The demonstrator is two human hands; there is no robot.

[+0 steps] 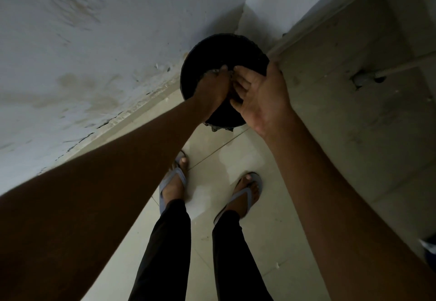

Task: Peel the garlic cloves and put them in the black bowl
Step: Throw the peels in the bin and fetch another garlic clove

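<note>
Stained white wall and pale floor tiles filled the dim view. One black bowl sat far, near the corner. Both hands reached over it; left hand and right hand met, grips unclear. Two sandals stood near.

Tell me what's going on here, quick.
A person stands on a tiled floor in a dim corner, both arms stretched over a round black container on the floor by the wall. The left hand and the right hand meet above it, fingers together as if rubbing or brushing something off. What they hold, if anything, is too dark to tell, and no garlic can be made out. The person wears black trousers and blue sandals.
</note>
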